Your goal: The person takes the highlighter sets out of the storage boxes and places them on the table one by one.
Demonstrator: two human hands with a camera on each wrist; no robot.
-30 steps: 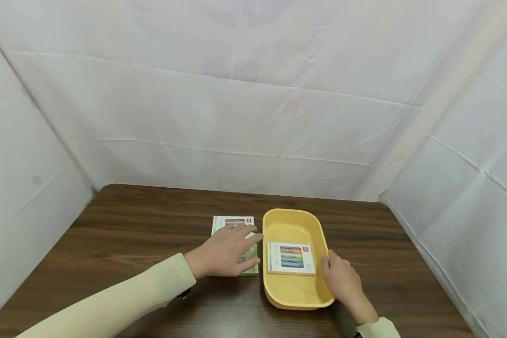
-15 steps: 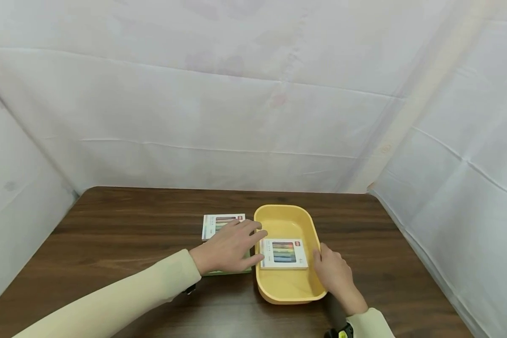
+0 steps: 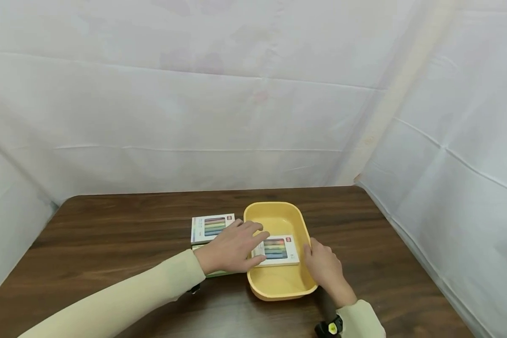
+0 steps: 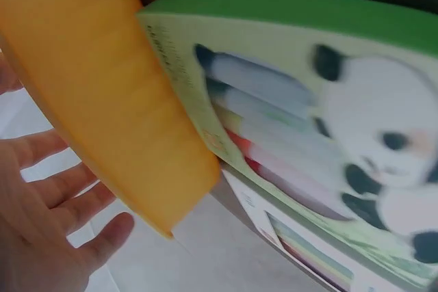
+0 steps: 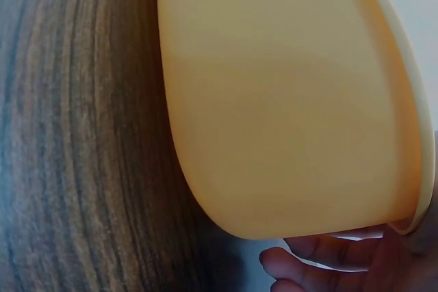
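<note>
A yellow plastic bin [image 3: 279,287] stands on the table, holding a flat white box of coloured sticks [image 3: 285,249] with a clear window. My right hand [image 3: 327,266] grips the bin's right rim; its fingers show along the outer side in the right wrist view. Spread over the left rim is my left hand [image 3: 233,249], its fingertips overlapping the left end of that box. Left of the bin lie a second white box [image 3: 199,230] and a green panda box [image 4: 390,114] with pens in its window. My left hand hides most of the green box in the head view.
The dark wood table [image 3: 122,234] carries everything and has rounded far corners. White sheeting [image 3: 186,117] hangs behind it, and more stands along both sides. A black watch-like band [image 3: 330,327] sits at my right wrist.
My left hand has shifted rightward from over the boxes on the table to over the bin's left rim. The right hand keeps its grip on the bin. The head view has swung right.
</note>
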